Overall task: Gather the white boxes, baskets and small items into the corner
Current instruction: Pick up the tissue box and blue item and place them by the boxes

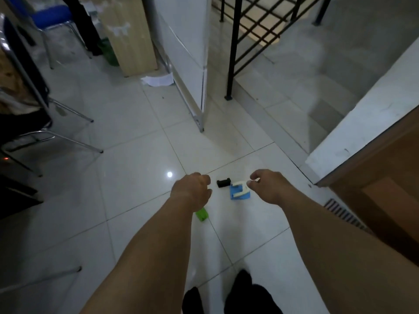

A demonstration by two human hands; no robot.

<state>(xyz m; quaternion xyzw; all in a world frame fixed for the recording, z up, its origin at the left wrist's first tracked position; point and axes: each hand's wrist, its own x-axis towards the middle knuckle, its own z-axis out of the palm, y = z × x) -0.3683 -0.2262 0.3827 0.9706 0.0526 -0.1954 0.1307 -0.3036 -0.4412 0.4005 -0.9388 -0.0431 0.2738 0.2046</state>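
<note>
White glossy floor tiles [136,177] everywhere, and right at the centre of play sits the blue block [238,197], flat on the floor. On top of the blue block lies a white clip-shaped piece [240,188]. Just beside the blue block on its left, a small black piece [223,183]. To the left of the blue block and nearer the camera is a green piece [202,215], half hidden beneath the left wrist. Now the hands! The right hand [269,188] hovers just right of the blue block, forefinger and thumb parted with a clear gap between them, their tips close by the white piece and pinching nothing. The left hand [192,189] hangs left of the blue block, past the black piece, its back to the camera and its fingers curled under; whether it grips anything, I cannot tell. Far beyond the blue block stands a white partition panel [199,64] with a black metal railing [249,30] at its right. Well off to the left of the blue block, a chrome-legged chair [56,137]. To the right of the blue block, a wooden door [385,189], with a floor grate [342,211] at its foot.
</note>
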